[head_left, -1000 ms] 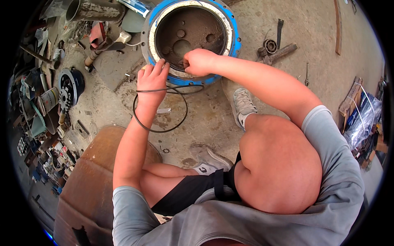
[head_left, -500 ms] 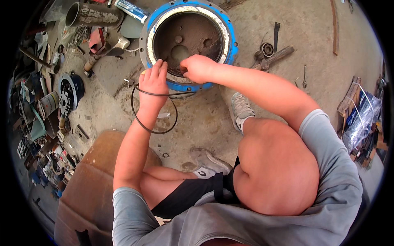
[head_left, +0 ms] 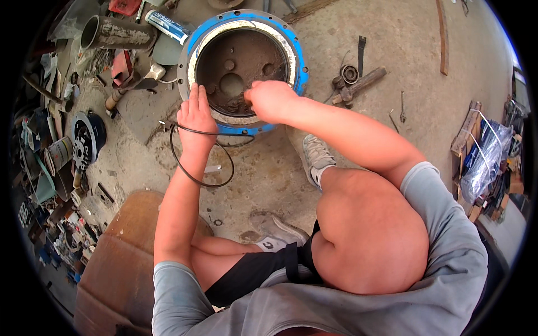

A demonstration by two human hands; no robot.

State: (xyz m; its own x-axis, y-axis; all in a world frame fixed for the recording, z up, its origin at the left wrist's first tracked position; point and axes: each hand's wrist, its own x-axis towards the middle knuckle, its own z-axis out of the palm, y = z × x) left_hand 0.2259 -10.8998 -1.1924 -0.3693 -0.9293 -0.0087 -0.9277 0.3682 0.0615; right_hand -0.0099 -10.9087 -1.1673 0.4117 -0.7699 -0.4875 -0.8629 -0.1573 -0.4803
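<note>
A round blue-rimmed metal housing [head_left: 303,59] with a pale inner ring and a brown, dirty inside lies on the floor ahead of me. My left hand [head_left: 196,116] rests at its near left rim, fingers stretched out and touching the pale ring. Over the left wrist runs a thin black cord [head_left: 231,175], looping down beside the forearm and reaching the housing's near edge. My right hand [head_left: 271,101] is over the near right part of the opening, fingers curled together at the inner edge. What they pinch, if anything, is hidden.
Left of the housing lie a rusty pipe [head_left: 119,32], a blue-and-white tube [head_left: 167,26] and a dark flanged part [head_left: 88,140] among clutter. A hammer [head_left: 360,87] and a bearing ring [head_left: 349,74] lie right. Plastic-wrapped goods [head_left: 486,159] stand far right; a brown seat-like block [head_left: 120,252] is near left.
The whole view has shifted, so the housing sits further left and a little lower. My left fingers lie straighter on the rim; the right hand stays curled at the inner edge.
</note>
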